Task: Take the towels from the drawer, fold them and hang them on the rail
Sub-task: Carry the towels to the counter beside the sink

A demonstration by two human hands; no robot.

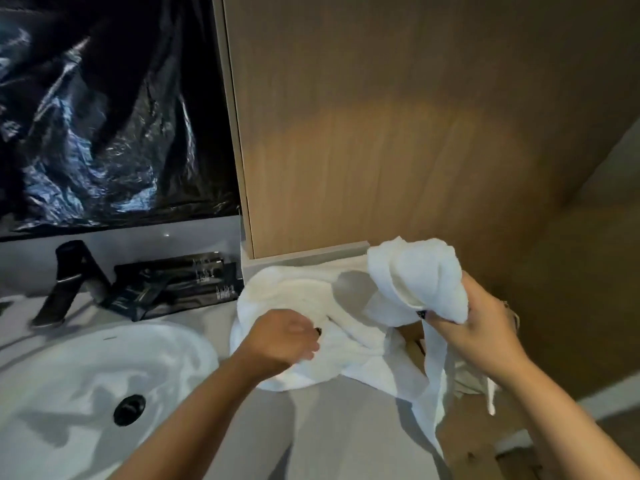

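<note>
A white terry towel point(349, 327), soft and rumpled, lay partly on the pale grey counter point(332, 431) to the right of the basin point(86, 382), against a wood-grain panel point(415, 133). The left hand point(282, 341) pressed down on the heaped part, its fingers curled into the cloth and pinching it. The right hand point(481, 327) was raised just off the counter's right edge, gripping a bunched, rounded wad of the same white cloth, from which narrow strips hung down past the edge. Whether this was 1 towel or 2 could not be told from the folds.

The basin was a smooth, glossy white oval with a round black drain point(129, 409). Behind it stood a dark angular tap point(65, 282) and a flat black tray point(176, 285) of dark packets, their print too small to read. Crinkled black plastic sheeting point(104, 109) covered the wall above. Below the right hand something brownish showed under the cloth, blurred and mostly hidden. Both forearms were cut off by the bottom of the frame.
</note>
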